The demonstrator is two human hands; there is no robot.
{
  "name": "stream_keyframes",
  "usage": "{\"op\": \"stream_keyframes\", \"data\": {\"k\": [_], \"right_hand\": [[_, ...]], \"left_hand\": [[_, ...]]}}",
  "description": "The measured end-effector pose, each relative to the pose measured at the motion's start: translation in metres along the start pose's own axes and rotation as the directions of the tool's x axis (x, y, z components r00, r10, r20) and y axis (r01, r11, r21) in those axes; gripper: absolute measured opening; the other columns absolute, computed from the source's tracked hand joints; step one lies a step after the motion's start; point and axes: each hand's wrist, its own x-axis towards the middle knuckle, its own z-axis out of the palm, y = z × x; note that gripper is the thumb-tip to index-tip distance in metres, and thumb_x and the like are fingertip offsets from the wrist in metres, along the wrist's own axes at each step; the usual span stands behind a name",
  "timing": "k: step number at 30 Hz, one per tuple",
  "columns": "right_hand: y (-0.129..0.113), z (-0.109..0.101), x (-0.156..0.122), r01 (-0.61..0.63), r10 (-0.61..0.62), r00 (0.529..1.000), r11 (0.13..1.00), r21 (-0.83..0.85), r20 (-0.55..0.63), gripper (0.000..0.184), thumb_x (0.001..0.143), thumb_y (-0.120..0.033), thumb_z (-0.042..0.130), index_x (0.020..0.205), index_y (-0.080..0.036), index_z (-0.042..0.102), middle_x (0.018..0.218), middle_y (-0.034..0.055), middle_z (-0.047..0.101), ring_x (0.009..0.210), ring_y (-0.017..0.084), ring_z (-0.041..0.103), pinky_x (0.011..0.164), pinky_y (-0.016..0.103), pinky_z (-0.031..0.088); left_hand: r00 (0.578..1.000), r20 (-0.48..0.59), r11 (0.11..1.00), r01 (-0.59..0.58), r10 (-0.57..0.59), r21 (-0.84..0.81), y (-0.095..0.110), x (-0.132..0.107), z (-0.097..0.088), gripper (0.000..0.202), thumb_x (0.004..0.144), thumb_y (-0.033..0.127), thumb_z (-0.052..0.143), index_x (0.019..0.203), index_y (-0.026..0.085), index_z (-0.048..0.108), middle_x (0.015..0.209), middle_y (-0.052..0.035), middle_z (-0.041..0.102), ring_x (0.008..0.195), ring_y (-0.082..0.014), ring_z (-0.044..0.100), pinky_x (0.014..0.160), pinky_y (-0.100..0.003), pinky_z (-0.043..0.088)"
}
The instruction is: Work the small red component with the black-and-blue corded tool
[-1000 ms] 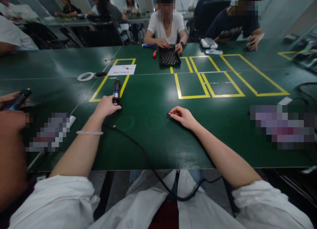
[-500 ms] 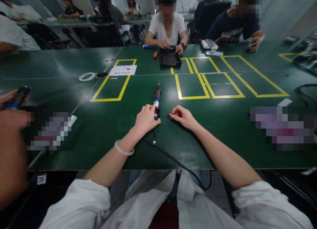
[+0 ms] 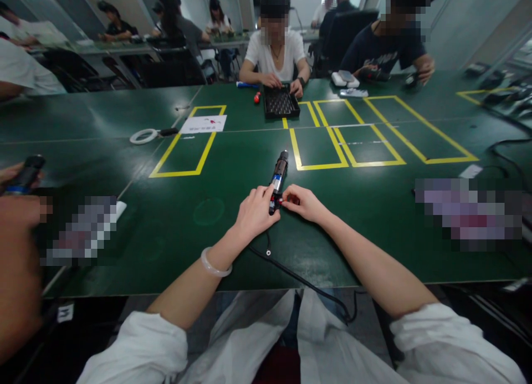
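My left hand is closed round the lower part of an electric screwdriver, which has a black body and a silver and blue band. It lies over the green table, its front end pointing away from me and a little to the right. My right hand is closed in a pinch on a small red part at the right side of the screwdriver, by its rear end. Fingertips hide most of that part. A thin lead with a ring terminal hangs below my left hand, beside a thick black cable.
Yellow tape rectangles mark the green table. Across it, a person works at a black tray beside a red object. A white sheet and a white ring lie left. Blurred-out items flank me.
My right hand has brought the small red part to the screwdriver's side. The screwdriver has turned so its front end leans right, with my left hand still round it.
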Motion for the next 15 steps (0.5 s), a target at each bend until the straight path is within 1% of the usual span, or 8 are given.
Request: {"op": "stream_keyframes", "data": {"k": [5, 10, 15], "right_hand": [[-0.0001, 0.0032, -0.0001, 0.016, -0.017, 1.0, 0.996, -0.086, -0.004, 0.005, 0.091, -0.022, 0.06, 0.087, -0.019, 0.059, 0.084, 0.001, 0.053, 0.07, 0.013, 0.052, 0.067, 0.026, 0.042], [-0.0021, 0.002, 0.0, 0.008, -0.009, 1.0, 0.996, -0.084, -0.012, 0.004, 0.09, -0.022, 0.063, 0.091, -0.019, 0.064, 0.091, 0.0024, 0.054, 0.072, 0.013, 0.054, 0.07, 0.026, 0.044], [-0.0061, 0.0013, 0.0002, -0.009, 0.008, 1.0, 0.998, -0.065, -0.022, 0.004, 0.09, -0.019, 0.062, 0.09, -0.017, 0.065, 0.083, 0.0016, 0.057, 0.069, 0.012, 0.055, 0.067, 0.025, 0.045]], "left_hand": [[1.0, -0.023, 1.0, -0.014, 0.014, -0.002, -0.0002, -0.0013, 0.0028, 0.062, 0.089, 0.036, 0.055, 0.145, 0.016, 0.041, 0.129, -0.0121, 0.055, 0.113, -0.0275, 0.053, 0.091, -0.038, 0.051], [0.999, -0.031, 1.0, -0.012, 0.012, -0.009, 0.0004, -0.0016, 0.0028, 0.061, 0.09, 0.036, 0.054, 0.146, 0.016, 0.042, 0.13, -0.0123, 0.055, 0.113, -0.0277, 0.053, 0.091, -0.038, 0.051], [0.999, -0.035, 1.0, 0.002, -0.002, -0.023, 0.0005, -0.0025, 0.0051, 0.064, 0.091, 0.04, 0.057, 0.148, 0.016, 0.04, 0.134, -0.0125, 0.053, 0.115, -0.0277, 0.053, 0.093, -0.039, 0.05]]}}
